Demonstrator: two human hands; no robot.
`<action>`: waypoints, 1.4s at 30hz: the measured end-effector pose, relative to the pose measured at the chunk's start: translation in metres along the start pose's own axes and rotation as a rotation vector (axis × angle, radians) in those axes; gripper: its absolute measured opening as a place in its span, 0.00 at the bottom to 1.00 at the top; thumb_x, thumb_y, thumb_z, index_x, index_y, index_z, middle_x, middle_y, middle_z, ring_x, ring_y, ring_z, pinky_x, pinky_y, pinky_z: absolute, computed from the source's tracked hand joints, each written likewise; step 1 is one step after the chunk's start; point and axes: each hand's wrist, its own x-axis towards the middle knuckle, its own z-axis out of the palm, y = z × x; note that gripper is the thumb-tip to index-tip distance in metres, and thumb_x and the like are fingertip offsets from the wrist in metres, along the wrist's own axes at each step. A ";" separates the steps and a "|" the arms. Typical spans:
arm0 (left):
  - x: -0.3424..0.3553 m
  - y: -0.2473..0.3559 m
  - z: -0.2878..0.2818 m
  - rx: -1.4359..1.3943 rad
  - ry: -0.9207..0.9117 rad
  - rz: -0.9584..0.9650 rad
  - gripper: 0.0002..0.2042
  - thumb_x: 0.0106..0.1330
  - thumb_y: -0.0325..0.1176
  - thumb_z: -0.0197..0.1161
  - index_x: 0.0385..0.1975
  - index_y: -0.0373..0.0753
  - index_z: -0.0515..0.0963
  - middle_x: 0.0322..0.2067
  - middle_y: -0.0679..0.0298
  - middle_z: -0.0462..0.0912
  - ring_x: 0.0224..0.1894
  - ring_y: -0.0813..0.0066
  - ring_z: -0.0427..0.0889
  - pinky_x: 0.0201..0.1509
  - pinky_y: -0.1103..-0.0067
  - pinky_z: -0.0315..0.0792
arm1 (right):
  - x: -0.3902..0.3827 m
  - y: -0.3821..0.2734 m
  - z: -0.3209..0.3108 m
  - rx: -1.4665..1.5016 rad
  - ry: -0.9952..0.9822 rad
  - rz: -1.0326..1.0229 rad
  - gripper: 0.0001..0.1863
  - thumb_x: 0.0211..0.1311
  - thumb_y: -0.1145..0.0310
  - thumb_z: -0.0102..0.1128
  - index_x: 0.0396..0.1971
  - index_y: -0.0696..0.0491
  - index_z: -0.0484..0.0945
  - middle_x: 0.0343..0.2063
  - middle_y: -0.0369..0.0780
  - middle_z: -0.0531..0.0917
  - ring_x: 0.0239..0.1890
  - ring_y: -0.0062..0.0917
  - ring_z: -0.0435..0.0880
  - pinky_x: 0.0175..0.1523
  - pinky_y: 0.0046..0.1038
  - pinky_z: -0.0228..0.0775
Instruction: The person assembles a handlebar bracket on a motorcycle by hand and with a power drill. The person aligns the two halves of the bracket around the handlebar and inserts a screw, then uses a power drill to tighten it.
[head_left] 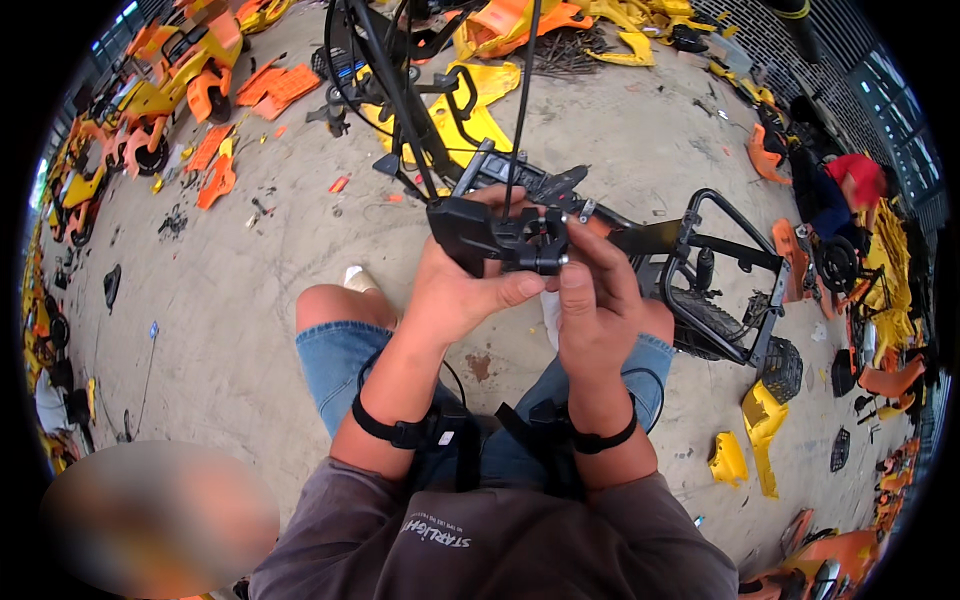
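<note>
My left hand [458,290] is closed around a black plastic housing [462,232] with a clamp fitting [540,243] on its right side, its thumb lying along the underside. My right hand [592,305] has its fingertips and thumb on the clamp fitting's right end. Black cables rise from this part toward a bare black two-wheeler frame [430,130] standing just beyond my hands. The frame's rear tube loop [690,270] is at my right, over a wheel that is partly hidden.
Another person [855,185] in red crouches at the right among parts. Orange panels [280,90] and yellow scooters [185,75] are at the upper left. Yellow panels [762,430] and a black basket [780,370] lie near my right side. Piles of parts line both sides.
</note>
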 end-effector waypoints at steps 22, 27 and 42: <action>-0.016 0.005 0.003 0.347 0.297 0.419 0.45 0.44 0.25 0.79 0.61 0.34 0.55 0.50 0.52 0.74 0.50 0.68 0.78 0.47 0.76 0.80 | 0.000 0.008 0.031 -0.062 -0.030 0.057 0.21 0.73 0.63 0.47 0.56 0.63 0.71 0.46 0.43 0.77 0.40 0.25 0.80 0.45 0.26 0.76; -0.014 0.010 0.004 0.166 0.231 0.261 0.50 0.44 0.23 0.78 0.66 0.35 0.50 0.52 0.48 0.75 0.52 0.66 0.78 0.48 0.75 0.79 | -0.001 0.012 0.027 -0.169 -0.038 -0.017 0.20 0.74 0.64 0.46 0.56 0.63 0.70 0.46 0.43 0.77 0.41 0.23 0.80 0.44 0.25 0.75; -0.012 0.001 -0.005 0.232 0.170 0.289 0.35 0.43 0.22 0.78 0.51 0.36 0.63 0.49 0.50 0.78 0.50 0.67 0.79 0.52 0.73 0.77 | -0.002 -0.005 0.024 -0.600 -0.102 -0.196 0.18 0.74 0.67 0.42 0.53 0.64 0.70 0.46 0.45 0.78 0.47 0.27 0.78 0.51 0.27 0.70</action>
